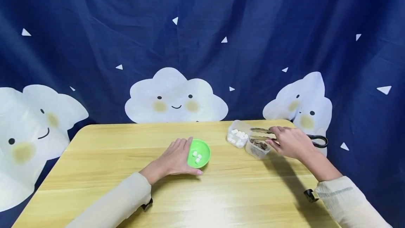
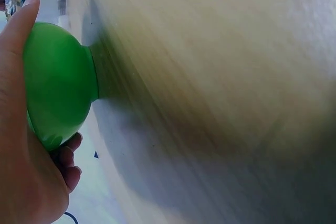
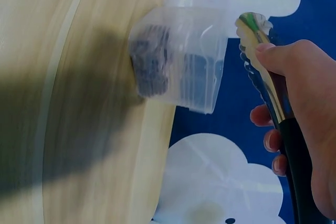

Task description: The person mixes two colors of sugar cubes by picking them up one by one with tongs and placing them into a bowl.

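Note:
My left hand (image 1: 178, 157) grips a small green bowl (image 1: 205, 150) from its left side, thumb at the near edge and fingers at the far edge. Inside the bowl lie a few white cubes (image 1: 198, 157). In the left wrist view the bowl (image 2: 58, 82) shows its rounded outside and foot. With my right hand (image 1: 292, 143) I hold metal tongs (image 1: 262, 130) with a black handle. Their tips, slightly apart with nothing seen between them, are above two clear plastic containers. One container (image 1: 257, 153) holds dark brown chunks; the other (image 1: 232, 129) holds white pieces.
The wooden table (image 1: 120, 150) has its back edge just behind the containers. A dark blue curtain (image 1: 202, 52) with smiling clouds hangs behind it. In the right wrist view the brown-chunk container (image 3: 178, 61) stands near the table edge.

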Action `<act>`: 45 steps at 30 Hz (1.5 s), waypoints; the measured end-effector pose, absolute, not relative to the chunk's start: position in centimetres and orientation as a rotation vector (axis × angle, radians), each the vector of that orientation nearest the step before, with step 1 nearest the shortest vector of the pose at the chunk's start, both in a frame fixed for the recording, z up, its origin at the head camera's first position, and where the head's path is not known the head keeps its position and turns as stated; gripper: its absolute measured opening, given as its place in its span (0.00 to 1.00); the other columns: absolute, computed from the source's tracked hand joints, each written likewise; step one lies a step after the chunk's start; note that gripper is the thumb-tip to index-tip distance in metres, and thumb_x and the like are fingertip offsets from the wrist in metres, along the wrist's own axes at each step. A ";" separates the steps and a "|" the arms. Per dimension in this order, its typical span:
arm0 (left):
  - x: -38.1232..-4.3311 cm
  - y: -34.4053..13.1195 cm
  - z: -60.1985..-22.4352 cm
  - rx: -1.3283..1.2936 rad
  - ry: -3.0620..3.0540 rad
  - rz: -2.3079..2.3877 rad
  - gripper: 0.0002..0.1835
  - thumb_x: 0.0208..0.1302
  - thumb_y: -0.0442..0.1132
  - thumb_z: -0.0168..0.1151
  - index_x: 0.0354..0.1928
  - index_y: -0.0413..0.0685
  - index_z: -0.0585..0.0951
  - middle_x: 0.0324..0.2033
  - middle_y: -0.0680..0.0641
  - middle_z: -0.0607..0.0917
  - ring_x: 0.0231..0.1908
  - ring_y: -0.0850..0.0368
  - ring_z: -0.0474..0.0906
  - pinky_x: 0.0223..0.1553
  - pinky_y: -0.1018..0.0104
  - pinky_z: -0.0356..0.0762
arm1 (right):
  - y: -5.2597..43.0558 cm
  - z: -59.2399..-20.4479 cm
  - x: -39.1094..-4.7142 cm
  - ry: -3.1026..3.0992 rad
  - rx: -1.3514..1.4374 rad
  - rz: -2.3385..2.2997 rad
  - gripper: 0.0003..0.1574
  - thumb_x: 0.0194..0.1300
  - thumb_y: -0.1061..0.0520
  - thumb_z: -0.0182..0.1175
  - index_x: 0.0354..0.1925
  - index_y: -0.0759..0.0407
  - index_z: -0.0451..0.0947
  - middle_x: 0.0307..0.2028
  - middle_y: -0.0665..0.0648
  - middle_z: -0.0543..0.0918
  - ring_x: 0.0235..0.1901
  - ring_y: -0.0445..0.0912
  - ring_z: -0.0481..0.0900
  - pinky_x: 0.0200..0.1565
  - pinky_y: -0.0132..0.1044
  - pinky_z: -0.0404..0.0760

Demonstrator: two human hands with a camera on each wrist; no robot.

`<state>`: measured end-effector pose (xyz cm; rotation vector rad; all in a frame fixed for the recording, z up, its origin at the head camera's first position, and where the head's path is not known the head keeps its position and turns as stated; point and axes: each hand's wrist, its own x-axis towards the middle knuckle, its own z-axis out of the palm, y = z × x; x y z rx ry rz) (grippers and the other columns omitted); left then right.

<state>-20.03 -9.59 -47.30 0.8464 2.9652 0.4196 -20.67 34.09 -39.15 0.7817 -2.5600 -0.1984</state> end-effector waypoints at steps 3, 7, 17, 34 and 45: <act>-20.1 -9.5 -47.3 0.850 2.967 0.423 0.76 0.40 0.84 0.66 0.79 0.34 0.55 0.64 0.35 0.75 0.64 0.40 0.71 0.69 0.45 0.68 | 34.5 -39.3 -20.8 -2.586 0.766 -0.211 0.24 0.59 0.43 0.71 0.43 0.60 0.80 0.24 0.54 0.82 0.17 0.48 0.74 0.17 0.44 0.70; -20.2 -9.5 -47.2 0.851 2.971 0.433 0.76 0.40 0.84 0.66 0.79 0.33 0.56 0.62 0.35 0.76 0.61 0.41 0.72 0.67 0.46 0.70 | 34.9 -39.3 -20.9 -2.615 0.757 -0.229 0.24 0.61 0.42 0.70 0.42 0.60 0.81 0.23 0.54 0.81 0.17 0.48 0.73 0.16 0.44 0.69; -19.9 -9.5 -47.3 0.852 2.981 0.430 0.75 0.41 0.85 0.64 0.79 0.34 0.57 0.61 0.35 0.77 0.60 0.41 0.73 0.66 0.47 0.70 | 35.6 -39.2 -21.2 -2.682 0.797 -0.266 0.21 0.60 0.42 0.72 0.34 0.57 0.79 0.20 0.48 0.75 0.15 0.44 0.67 0.15 0.41 0.67; -19.8 -9.0 -47.1 0.847 2.979 0.420 0.73 0.43 0.85 0.63 0.79 0.36 0.59 0.59 0.38 0.77 0.59 0.43 0.72 0.64 0.48 0.70 | 34.9 -38.7 -22.4 -2.751 0.951 -0.328 0.16 0.56 0.44 0.74 0.26 0.47 0.78 0.18 0.44 0.74 0.16 0.40 0.66 0.17 0.40 0.67; -19.7 -9.2 -47.3 0.834 2.991 0.432 0.69 0.42 0.82 0.66 0.76 0.38 0.62 0.57 0.40 0.77 0.55 0.47 0.71 0.59 0.53 0.72 | 33.6 -38.2 -23.2 -2.821 1.035 -0.386 0.18 0.58 0.43 0.73 0.22 0.44 0.74 0.18 0.43 0.77 0.18 0.41 0.73 0.20 0.41 0.71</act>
